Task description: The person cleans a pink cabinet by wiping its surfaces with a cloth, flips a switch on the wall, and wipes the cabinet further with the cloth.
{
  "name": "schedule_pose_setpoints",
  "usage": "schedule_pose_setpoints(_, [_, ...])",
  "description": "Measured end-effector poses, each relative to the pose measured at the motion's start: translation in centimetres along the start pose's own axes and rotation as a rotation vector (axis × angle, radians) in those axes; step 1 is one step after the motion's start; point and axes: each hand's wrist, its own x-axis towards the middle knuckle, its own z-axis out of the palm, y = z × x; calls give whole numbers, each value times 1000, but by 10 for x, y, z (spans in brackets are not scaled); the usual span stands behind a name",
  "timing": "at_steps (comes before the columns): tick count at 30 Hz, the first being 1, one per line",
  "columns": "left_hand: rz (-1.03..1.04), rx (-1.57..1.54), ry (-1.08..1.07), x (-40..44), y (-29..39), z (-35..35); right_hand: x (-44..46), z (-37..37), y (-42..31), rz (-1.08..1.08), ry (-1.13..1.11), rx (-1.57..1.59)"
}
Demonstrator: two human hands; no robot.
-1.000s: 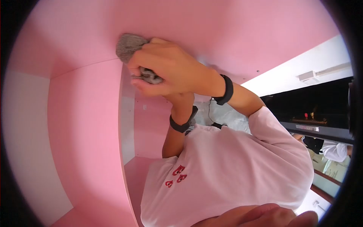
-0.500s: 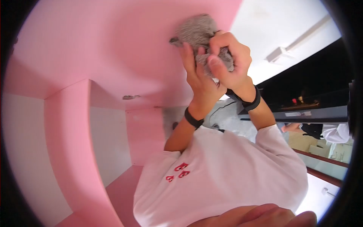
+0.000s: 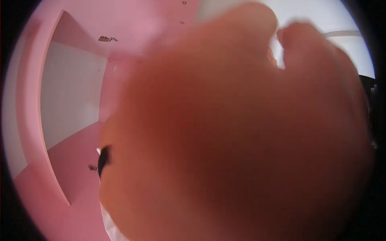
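Observation:
Blurred skin fills most of the view, very close to the camera. My left hand (image 3: 209,72) seems to form its left part, with a black wristband (image 3: 104,160) at the lower left edge and a bit of white sleeve (image 3: 113,227) below it. A second shape with bent fingers at the upper right looks like my right hand (image 3: 309,56). Where one hand ends and the other begins is smeared. Their grip is hidden, and the grey cloth does not show.
A pink upright panel (image 3: 34,100) stands at the left beside pale wall surfaces (image 3: 74,88). A small fixture or hole (image 3: 107,39) marks the pink surface above. White ceiling or wall (image 3: 341,16) shows at the upper right.
The hands have come from the pink surface right up to the camera and now cover most of the view. The grey cloth they held is out of sight. The view has shifted.

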Motion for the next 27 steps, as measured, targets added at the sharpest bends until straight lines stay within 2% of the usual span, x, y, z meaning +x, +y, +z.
schedule_pose_setpoints(8, [-119,-236,-86,-24,12,-15,-26,9,45,380,160,102])
schedule_pose_setpoints(9, [-124,-265,-92,-30,9,-19,-36,14,45,430,228,124])
schedule_pose_setpoints(10, [-122,-296,-105,-36,4,-25,-41,18,39,535,386,188])
schedule_pose_setpoints(11, [-124,-322,-108,-43,3,-32,-43,8,54,305,195,133])
schedule_pose_setpoints(13, [-126,-366,-132,-56,2,-51,-43,1,66,285,186,47])
schedule_pose_setpoints(15, [-136,-396,-169,-65,0,-75,-47,19,44,187,214,12])
schedule_pose_setpoints(16, [-140,-398,-187,-71,5,-81,-45,-2,48,260,186,167])
schedule_pose_setpoints(19, [-193,-402,-221,-100,-6,-115,-62,27,27,223,304,172])
schedule_pose_setpoints(22, [-287,-393,-240,-106,-4,-140,-67,31,11,230,325,175])
schedule_pose_setpoints(25, [-319,-428,-196,-106,5,-130,-67,21,12,236,248,213])
schedule_pose_setpoints(27, [-308,-453,-175,-99,5,-114,-68,12,16,253,291,177])
